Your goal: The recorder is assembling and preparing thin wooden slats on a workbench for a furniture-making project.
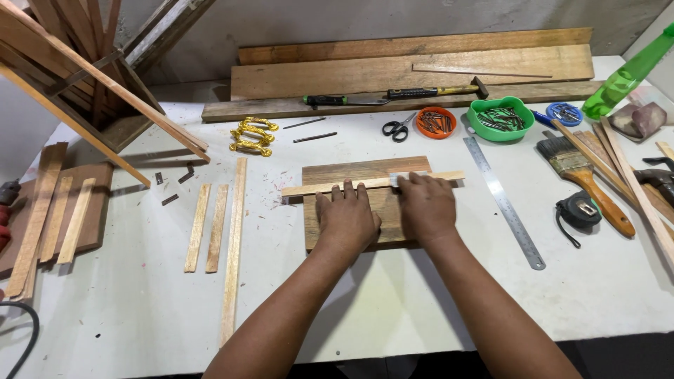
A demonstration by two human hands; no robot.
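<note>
A brown wooden board [361,170] lies flat in the middle of the white table [393,295]. Across its upper part rests a thin pale wooden strip [309,188], running left to right. My left hand [345,220] lies palm down on the board, fingertips touching the strip. My right hand [426,205] lies beside it, fingers pressed on the strip's right half. Neither hand grips anything.
Three loose strips [217,228] lie left of the board. A steel ruler [504,200], tape measure [581,210] and paintbrush [583,182] lie to the right. Scissors [399,128], orange and green bowls of nails [500,118], gold handles [253,135], a hammer [435,90] and planks [414,74] sit behind.
</note>
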